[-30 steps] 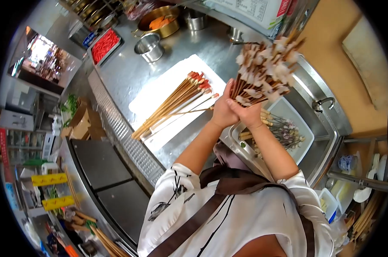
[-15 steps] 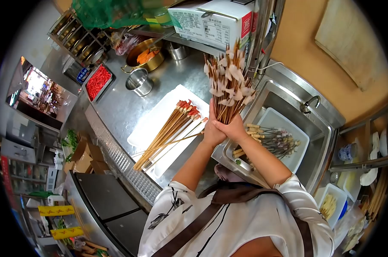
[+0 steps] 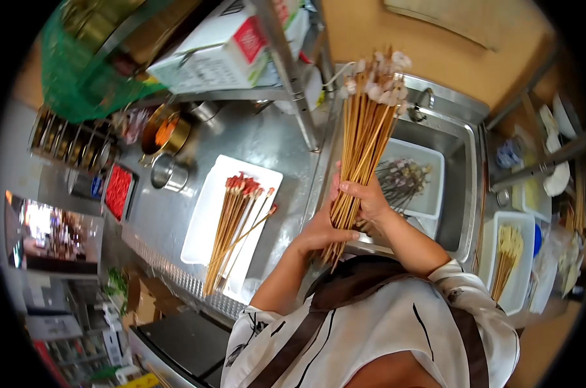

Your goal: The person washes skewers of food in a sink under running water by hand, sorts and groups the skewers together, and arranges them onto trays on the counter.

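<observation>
Grip on the bundle of skewers [image 3: 365, 139] moves down.
The left hand [image 3: 321, 227] and right hand [image 3: 369, 197], clasped together just under the pale pieces [image 3: 375, 92] a moment ago, now hold lower, left below right, with long bare lengths above them. The bundle, tilted past 1 o'clock a second ago, points nearer 12. The plastic tub [image 3: 524, 279] shows more fully, between 3 and 4 o'clock.

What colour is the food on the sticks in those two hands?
Mostly whitish: the food on the sticks shows best in the head view.
</observation>
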### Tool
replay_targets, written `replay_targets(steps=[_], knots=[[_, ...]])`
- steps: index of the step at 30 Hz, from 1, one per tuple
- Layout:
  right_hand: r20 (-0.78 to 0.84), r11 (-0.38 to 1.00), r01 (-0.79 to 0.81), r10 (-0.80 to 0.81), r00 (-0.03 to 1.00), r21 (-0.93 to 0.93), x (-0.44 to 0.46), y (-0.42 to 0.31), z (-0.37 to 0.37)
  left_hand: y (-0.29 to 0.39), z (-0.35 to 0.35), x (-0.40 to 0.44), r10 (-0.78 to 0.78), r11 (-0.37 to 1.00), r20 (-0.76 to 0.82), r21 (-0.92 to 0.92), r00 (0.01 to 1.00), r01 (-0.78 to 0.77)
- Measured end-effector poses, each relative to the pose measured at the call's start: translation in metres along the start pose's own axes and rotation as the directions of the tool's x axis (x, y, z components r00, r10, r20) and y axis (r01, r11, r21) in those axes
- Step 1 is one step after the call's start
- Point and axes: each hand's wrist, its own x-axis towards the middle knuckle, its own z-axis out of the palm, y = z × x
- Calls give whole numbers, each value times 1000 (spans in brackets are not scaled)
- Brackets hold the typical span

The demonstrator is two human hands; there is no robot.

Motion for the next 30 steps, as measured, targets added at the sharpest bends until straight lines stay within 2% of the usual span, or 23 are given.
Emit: replay_targets(steps=[1, 2, 3, 5, 6, 8, 9, 10, 12, 13, 14, 15, 16, 18, 20, 22, 24, 25, 26, 27, 30], knots=[[40, 999, -40, 41, 998, -26, -6, -7, -6, -13, 3, 2, -202, 971, 200, -87, 959, 223], [23, 999, -23, 24, 999, -25, -8, -13, -13, -24, 6, 5, -364, 889, 398, -120, 842, 442], [70, 996, -14, 20, 997, -84, -9, -19, -18, -25, 13, 8, -365, 889, 414, -113, 834, 445], [174, 981, 30, 4, 985, -191, -3, -27, -35, -28, 33, 16, -430, 861, 299, -150, 852, 487], [173, 980, 40, -6, 985, -194, -2, -39, -38, -31, 42, 22, -424, 864, 306, -145, 853, 482], [163, 910, -13, 88, 983, -415, -4, -67, -42, -37, 59, 33, -271, 907, 213, -270, 939, 323], [244, 834, 44, 110, 963, -549, -6, -77, -57, -35, 63, 37, -211, 937, 263, -220, 941, 272], [247, 832, 57, 98, 964, -552, -10, -85, -74, -34, 67, 38, -199, 932, 282, -241, 938, 270], [268, 875, 113, 20, 963, -471, -26, -98, -108, -30, 71, 35, -150, 938, 388, -234, 909, 255], [223, 913, 136, -51, 974, -385, -32, -115, -122, -29, 73, 32, -152, 937, 401, -231, 903, 260], [169, 941, 162, -115, 979, -299, -31, -139, -130, -29, 77, 28, -230, 885, 411, -289, 882, 366], [75, 903, 212, -198, 977, -373, -27, -165, -128, -30, 80, 26, -308, 815, 425, -344, 851, 466], [-13, 858, 250, -286, 958, -449, -20, -194, -125, -34, 83, 28, -311, 810, 438, -342, 844, 476], [6, 723, 296, -374, 927, -624, 3, -240, -116, -43, 86, 37, -263, 819, 532, -318, 805, 478], [17, 665, 242, -326, 945, -706, 35, -276, -101, -39, 93, 44, -259, 808, 563, -319, 785, 495], [-57, 603, 117, -261, 964, -789, 61, -299, -85, -37, 99, 46, -253, 801, 590, -317, 767, 508], [-96, 647, 31, -160, 982, -762, 85, -309, -86, -41, 102, 51, -224, 809, 628, -307, 746, 502], [-107, 650, 24, -160, 981, -759, 90, -313, -89, -44, 104, 54, -191, 798, 650, -334, 736, 502], [-13, 679, -26, 25, 1000, -733, 95, -317, -91, -45, 105, 55, -154, 787, 667, -363, 729, 499], [92, 697, -83, 209, 974, -712, 97, -318, -89, -42, 105, 54, -183, 752, 657, -386, 731, 535], [152, 688, -97, 291, 944, -720, 92, -316, -82, -38, 102, 57, -183, 691, 674, -429, 716, 581]])
